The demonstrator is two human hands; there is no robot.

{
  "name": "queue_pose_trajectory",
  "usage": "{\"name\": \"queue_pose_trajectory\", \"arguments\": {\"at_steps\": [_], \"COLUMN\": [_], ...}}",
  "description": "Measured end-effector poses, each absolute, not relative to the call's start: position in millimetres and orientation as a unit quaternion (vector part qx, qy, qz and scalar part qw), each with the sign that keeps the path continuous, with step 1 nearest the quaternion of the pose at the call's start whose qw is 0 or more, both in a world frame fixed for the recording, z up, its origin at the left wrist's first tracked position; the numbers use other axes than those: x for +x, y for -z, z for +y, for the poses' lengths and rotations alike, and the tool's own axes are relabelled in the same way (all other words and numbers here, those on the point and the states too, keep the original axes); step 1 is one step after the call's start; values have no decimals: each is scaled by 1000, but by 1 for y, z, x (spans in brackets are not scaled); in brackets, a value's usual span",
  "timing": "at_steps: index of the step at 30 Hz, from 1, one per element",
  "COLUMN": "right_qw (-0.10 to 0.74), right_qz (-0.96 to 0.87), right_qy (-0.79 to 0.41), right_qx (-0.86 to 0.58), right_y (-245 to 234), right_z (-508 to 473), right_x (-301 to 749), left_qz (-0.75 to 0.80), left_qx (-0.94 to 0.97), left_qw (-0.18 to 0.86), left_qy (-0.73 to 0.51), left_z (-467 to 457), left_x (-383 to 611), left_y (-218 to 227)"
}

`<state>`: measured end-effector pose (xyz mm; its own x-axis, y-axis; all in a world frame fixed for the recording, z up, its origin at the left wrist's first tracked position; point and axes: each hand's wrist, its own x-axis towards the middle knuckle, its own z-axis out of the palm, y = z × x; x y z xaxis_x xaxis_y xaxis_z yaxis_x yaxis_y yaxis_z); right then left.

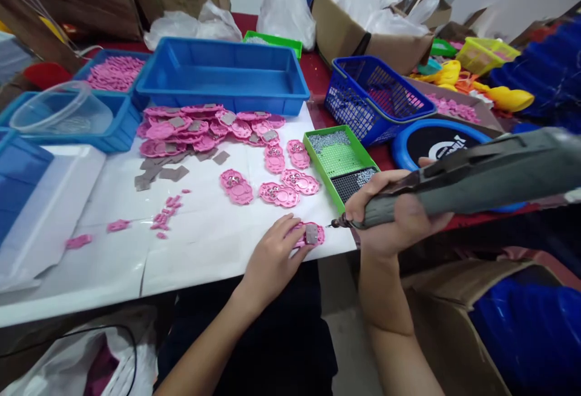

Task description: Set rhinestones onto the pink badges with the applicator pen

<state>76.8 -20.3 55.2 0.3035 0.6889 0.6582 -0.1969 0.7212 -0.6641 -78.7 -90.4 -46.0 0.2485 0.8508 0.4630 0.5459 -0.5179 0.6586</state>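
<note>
My left hand [272, 254] rests on the white sheet [204, 244] near the table's front edge, fingers pressed on a pink rubber piece [313, 235] with a grey square on it. My right hand [393, 211] is wrapped round a grey pen-shaped power tool [476, 181], its tip pointing left, just right of that pink piece. Several finished pink pieces [281, 187] lie a little farther back. A heap of pink pieces with grey squares [204, 126] sits behind them. A green tray [338, 163] of small studs stands just beyond my right hand.
A blue bin [222, 75] stands behind the heap, and a blue tray of pink pieces [113, 72] to its left. A blue basket [372, 96], cardboard boxes [358, 33] and plastic bags crowd the back. Loose grey squares [158, 172] and pink scraps [166, 211] lie left.
</note>
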Motion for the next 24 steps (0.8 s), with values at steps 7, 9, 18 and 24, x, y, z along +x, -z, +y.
{"name": "queue_pose_trajectory", "arguments": {"at_steps": [7,9,18,24], "right_qw": [746,745,735,684], "right_qz": [-543,-544,-552,-581], "right_qy": [-247,-243,-230,-247], "right_qx": [-297,-301,-320,-366], "right_y": [-35,-32,-28,-26], "right_z": [-24,-23,-20,-23], "right_x": [62,62,56,54], "left_qz": [452,454,465,462], "left_qx": [788,792,787,787], "left_qw": [135,114,105,114], "left_qy": [-395,-391,-391,-392], "left_z": [-93,-94,-93,-93], "left_x": [-76,-75,-73,-73], "left_y": [39,40,39,42]}}
